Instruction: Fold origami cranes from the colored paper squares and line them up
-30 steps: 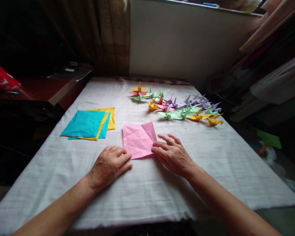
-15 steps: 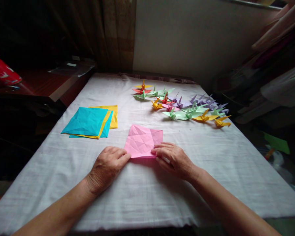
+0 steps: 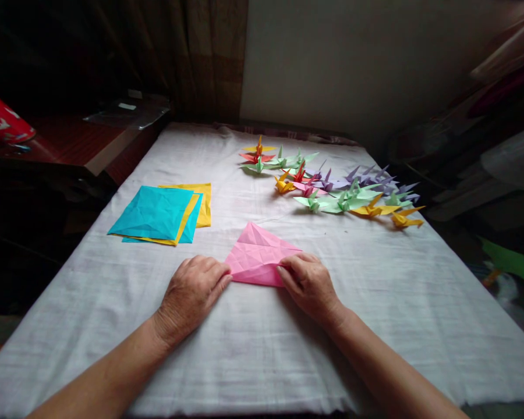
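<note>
A creased sheet of pink origami paper (image 3: 259, 256) lies on the white cloth between my hands, its near edge slightly raised. My left hand (image 3: 197, 289) pinches the near left corner between thumb and fingers. At the near right side, my right hand (image 3: 311, 285) is closed on the paper with thumb and forefinger, and its other fingers curl under. Left of the pink sheet rests a stack of blue and yellow paper squares (image 3: 155, 214), creased as well. The far right corner of the pink sheet is partly hidden behind my right hand.
Several folded paper cranes (image 3: 343, 201) in yellow, red, green, pink and purple stand at the back right. A dark wooden table (image 3: 96, 148) adjoins on the left, holding a plastic sleeve (image 3: 128, 110) and a red patterned object (image 3: 4, 119). Green paper (image 3: 504, 257) shows beyond the right edge.
The pink paper has shifted from a squarish lie to a slanted one, its far corner now pointing away. My right hand has gone from fingers lying on it to a tighter pinch.
</note>
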### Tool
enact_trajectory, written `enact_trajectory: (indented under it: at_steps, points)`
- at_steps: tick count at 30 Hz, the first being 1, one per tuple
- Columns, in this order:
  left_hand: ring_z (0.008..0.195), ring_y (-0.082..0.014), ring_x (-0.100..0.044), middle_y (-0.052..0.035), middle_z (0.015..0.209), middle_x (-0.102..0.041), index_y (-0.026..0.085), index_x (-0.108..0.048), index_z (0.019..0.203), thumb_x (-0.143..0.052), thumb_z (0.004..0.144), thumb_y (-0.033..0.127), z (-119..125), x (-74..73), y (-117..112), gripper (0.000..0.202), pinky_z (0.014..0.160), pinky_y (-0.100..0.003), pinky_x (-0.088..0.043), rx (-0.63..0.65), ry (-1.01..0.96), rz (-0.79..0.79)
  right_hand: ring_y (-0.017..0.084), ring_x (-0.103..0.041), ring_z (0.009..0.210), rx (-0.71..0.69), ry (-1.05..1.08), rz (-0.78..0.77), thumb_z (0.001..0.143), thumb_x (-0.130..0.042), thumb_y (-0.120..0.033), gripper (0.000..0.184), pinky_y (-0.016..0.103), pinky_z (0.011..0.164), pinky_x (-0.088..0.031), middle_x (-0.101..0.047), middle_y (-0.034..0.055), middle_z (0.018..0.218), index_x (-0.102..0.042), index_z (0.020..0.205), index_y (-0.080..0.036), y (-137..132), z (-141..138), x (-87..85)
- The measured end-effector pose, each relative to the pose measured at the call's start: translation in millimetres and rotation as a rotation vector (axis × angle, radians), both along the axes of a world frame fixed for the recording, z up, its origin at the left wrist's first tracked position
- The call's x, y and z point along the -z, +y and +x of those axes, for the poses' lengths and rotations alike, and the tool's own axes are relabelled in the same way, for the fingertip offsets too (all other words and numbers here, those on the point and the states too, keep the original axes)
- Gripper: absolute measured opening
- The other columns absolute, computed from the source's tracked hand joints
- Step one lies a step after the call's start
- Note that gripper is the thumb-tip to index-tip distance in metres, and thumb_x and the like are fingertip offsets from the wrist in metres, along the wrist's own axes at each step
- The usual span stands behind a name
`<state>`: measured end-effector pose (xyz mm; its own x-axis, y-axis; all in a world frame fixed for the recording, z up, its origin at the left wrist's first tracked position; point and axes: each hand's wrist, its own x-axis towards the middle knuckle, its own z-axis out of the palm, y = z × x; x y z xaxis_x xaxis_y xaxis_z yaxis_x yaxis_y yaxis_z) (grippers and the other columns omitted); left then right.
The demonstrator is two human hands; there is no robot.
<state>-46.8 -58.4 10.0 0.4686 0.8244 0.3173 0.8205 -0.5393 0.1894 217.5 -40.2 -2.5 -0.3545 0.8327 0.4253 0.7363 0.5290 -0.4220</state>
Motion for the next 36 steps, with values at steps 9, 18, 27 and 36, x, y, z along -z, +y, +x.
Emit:
enact_trajectory:
  at_steps: [9,18,27,36]
  points:
    - [0.078,-0.0218,-0.056,-0.0031,0.081,-0.064,0.02,-0.06,0.091,-0.049,0.097,0.027,3.0,0.4,0.2,0.014,0.073,-0.036,-0.039,-0.041,-0.002,-0.002,0.017,-0.057,0.067,0.055,-0.029,0.024,0.092,-0.057,-0.028,0.017,0.032,0.073,-0.039,-0.065,0.0006,0.067,-0.064,0.077,-0.021,-3.1,-3.4,2.9]
    - [0.079,-0.0215,-0.056,-0.0031,0.082,-0.064,0.02,-0.06,0.091,-0.05,0.096,0.027,3.9,0.2,1.0,0.014,0.074,-0.036,-0.039,-0.058,0.001,-0.038,0.017,-0.056,0.068,0.072,-0.068,0.027,0.093,-0.056,-0.028,0.02,0.031,0.074,-0.037,-0.064,0.0008,0.067,-0.065,0.077,-0.02,-3.8,-6.0,2.2]
    - [0.08,-0.0217,-0.055,-0.0026,0.083,-0.064,0.02,-0.063,0.097,-0.052,0.096,0.026,3.4,1.7,0.5,0.012,0.074,-0.035,-0.038,-0.036,-0.016,-0.011,0.017,-0.057,0.07,0.11,-0.135,0.046,0.094,-0.055,-0.031,0.024,0.03,0.074,-0.034,-0.064,-0.0001,0.064,-0.064,0.074,-0.02,-3.4,-8.3,-0.1]
    - [0.087,-0.0182,-0.055,-0.001,0.091,-0.065,0.028,-0.071,0.099,-0.057,0.092,0.017,4.2,6.4,1.5,0.019,0.081,-0.034,-0.037,0.067,-0.131,-0.037,0.019,-0.057,0.072,0.166,-0.123,0.023,0.091,-0.057,-0.033,0.015,0.032,0.076,-0.037,-0.063,-0.0004,0.065,-0.064,0.09,-0.019,-3.5,-9.2,4.4]
